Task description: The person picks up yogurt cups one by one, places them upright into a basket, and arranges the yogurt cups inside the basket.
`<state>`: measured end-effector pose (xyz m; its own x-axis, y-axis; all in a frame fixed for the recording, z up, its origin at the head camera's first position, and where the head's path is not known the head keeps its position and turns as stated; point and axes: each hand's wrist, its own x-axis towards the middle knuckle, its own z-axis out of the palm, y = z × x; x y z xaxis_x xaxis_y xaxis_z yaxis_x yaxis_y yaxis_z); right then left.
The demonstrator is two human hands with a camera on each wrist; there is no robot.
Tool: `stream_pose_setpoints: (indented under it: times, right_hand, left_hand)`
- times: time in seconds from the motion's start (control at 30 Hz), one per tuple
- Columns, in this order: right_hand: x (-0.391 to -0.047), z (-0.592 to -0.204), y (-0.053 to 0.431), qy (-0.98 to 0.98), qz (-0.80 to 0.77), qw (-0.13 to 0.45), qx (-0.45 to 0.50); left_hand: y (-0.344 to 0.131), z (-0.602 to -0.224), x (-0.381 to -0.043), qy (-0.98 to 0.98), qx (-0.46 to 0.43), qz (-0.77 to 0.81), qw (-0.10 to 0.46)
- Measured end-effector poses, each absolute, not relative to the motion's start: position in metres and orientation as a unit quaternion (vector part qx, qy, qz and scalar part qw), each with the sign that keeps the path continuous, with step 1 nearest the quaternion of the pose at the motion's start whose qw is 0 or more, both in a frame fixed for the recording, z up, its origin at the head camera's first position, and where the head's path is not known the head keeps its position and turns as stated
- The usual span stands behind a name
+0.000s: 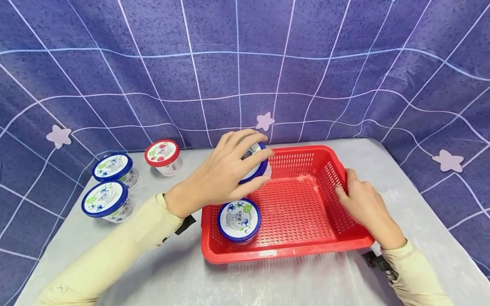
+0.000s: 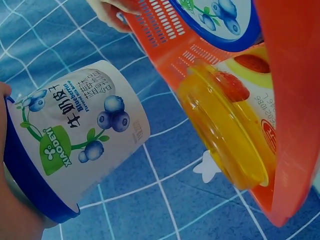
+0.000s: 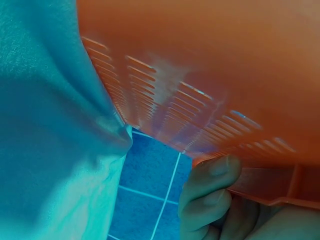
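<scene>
Over the left end of a red plastic basket (image 1: 294, 208), my left hand (image 1: 226, 170) holds a blueberry cup (image 2: 82, 130) by its blue lid, with the white body tilted in the left wrist view. A second blue-lidded blueberry cup (image 1: 239, 221) stands in the basket's front left corner. Beside it, in the left wrist view, lies a yellow-lidded cup (image 2: 225, 130), hidden behind my left hand in the head view. My right hand (image 1: 361, 202) grips the basket's right rim, its thumb inside and its fingers (image 3: 210, 195) curled around the outside.
To the left on the grey tabletop (image 1: 172, 263) stand a red-lidded cup (image 1: 162, 155) and two blue-lidded cups, one farther back (image 1: 112, 166) and one nearer (image 1: 105, 199). A blue curtain (image 1: 287, 76) with white lines hangs behind the table.
</scene>
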<state>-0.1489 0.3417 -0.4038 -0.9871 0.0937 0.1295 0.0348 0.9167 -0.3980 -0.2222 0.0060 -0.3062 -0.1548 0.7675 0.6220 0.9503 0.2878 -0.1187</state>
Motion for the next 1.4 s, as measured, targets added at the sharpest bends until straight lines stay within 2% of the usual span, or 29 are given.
stream_pose_setpoints:
  times: [1.4]
  right_hand:
    - [-0.149,-0.405,0.343,-0.975,0.204,0.082,-0.036]
  left_hand:
    - [0.063,-0.337,-0.249,-0.763,-0.622,-0.039,0.173]
